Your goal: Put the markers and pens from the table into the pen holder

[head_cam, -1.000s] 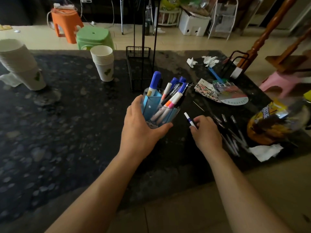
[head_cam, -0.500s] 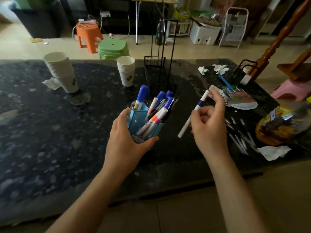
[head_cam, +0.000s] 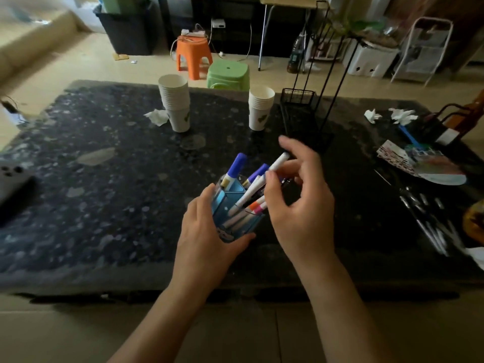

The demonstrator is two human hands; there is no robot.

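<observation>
A blue pen holder (head_cam: 224, 205) stands near the front middle of the dark stone table (head_cam: 104, 200), with several markers in it. My left hand (head_cam: 207, 239) wraps around its left and front side. My right hand (head_cam: 301, 203) pinches a white marker (head_cam: 258, 187) over the holder; the marker slants down with its lower end inside the holder's opening. Several dark pens (head_cam: 429, 224) lie loose on the table at the right.
Two stacks of paper cups (head_cam: 176, 106) (head_cam: 260, 108) and a black wire rack (head_cam: 301, 113) stand behind the holder. Crumpled tissues (head_cam: 403, 115), a colourful paper fan (head_cam: 424, 163) and a yellow bag (head_cam: 475, 221) crowd the right side. A grey remote (head_cam: 11, 179) lies at the left.
My right hand picked the white marker off the table, carried it left and lowered its end into the holder. The left hand stayed on the holder. The camera tilted up.
</observation>
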